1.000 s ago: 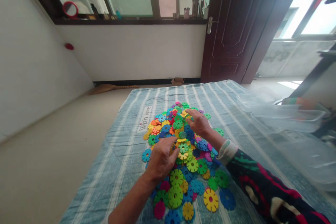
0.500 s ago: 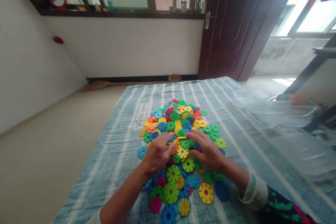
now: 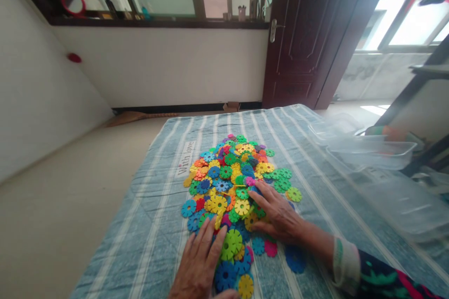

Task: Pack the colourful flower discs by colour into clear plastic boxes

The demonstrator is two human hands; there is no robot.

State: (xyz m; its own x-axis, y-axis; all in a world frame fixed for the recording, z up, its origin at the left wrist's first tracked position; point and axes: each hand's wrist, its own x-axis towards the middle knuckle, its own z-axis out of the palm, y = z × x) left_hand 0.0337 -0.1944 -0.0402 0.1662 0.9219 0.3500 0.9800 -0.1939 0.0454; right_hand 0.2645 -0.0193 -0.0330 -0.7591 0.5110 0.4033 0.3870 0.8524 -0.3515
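Note:
A heap of notched plastic discs in many colours lies on a striped cloth. My left hand is flat over the near left part of the heap, fingers stretched out. Beside its fingertips a yellow disc stands tilted on edge. My right hand rests on the heap's right side with fingers extended, close to a pink disc. Under the left hand's thumb side are a lime disc and a blue disc. Some discs are hidden beneath both hands.
The blue and white striped cloth covers the table. At the right stand clear plastic boxes, with a clear lid or tray nearer. Behind are a dark red door and a sill with a flask.
My left hand has moved back toward me and flattened, uncovering discs at the heap's middle left. My right hand has stayed near the same spot, a little lower. A yellow disc near the right hand is now covered.

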